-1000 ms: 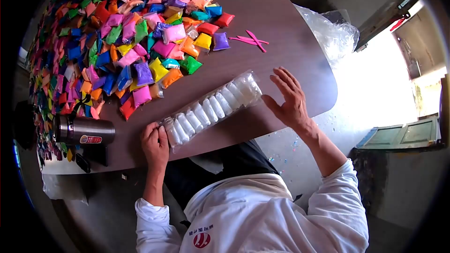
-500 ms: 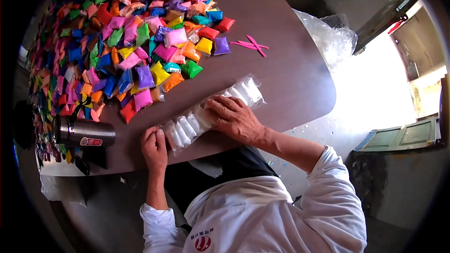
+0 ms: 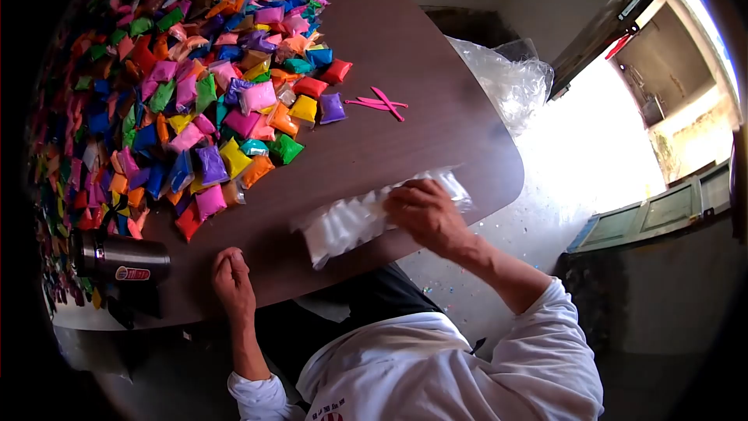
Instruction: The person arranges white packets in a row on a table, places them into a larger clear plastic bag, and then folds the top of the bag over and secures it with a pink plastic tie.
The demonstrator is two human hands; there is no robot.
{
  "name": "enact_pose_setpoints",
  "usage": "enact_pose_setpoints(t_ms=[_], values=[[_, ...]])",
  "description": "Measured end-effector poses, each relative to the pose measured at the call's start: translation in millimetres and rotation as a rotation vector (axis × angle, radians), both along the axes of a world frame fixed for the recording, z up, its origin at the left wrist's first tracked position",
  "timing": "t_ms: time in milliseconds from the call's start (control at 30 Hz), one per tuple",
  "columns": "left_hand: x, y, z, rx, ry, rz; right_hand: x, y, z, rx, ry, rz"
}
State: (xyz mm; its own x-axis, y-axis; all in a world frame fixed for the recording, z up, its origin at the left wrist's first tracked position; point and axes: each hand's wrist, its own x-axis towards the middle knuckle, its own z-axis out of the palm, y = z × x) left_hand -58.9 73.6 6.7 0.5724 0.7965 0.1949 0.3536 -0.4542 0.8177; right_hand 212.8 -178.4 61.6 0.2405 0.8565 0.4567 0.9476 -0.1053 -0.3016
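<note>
A long clear plastic bag of white packets lies at a slant near the front edge of the brown table. My right hand is closed on the upper right part of this bag, its fingers bent together. The bag looks slightly blurred. My left hand rests at the table's edge, left of the bag and apart from it. Its fingers are curled closed, and whether anything is inside them is hidden.
Many small colourful packets cover the table's left side. Pink plastic tools lie crossed beyond the bag. A metal flask lies at the left near a dark object. Clear plastic sheeting is beyond the table's right edge.
My left hand has come away from the bag's left end. My right hand has shifted towards the bag's right end and its fingers have closed more. The view has shifted.
</note>
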Motion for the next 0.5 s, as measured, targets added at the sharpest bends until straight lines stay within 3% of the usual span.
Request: enact_pose_setpoints(t_ms=[167,233,300,333,400,500], values=[[1,-2,1,-0.028,0.034,0.020,57,-34,23,-0.264,0.277,0.105],[-1,0,-2,0.001,0.065,-0.010,81,-36,24,-0.378,0.354,0.080],[0,-1,3,-0.010,0.084,-0.018,96,-26,37,-0.629,0.643,-0.087],[0,-1,5,-0.020,0.105,-0.022,99,-18,42,-0.626,0.645,-0.088],[-1,1,1,0.012,0.110,-0.029,104,-2,48,-0.795,0.553,-0.322],[-1,1,-1,0.082,0.125,-0.029,130,1,26,-0.712,0.410,-0.144]])
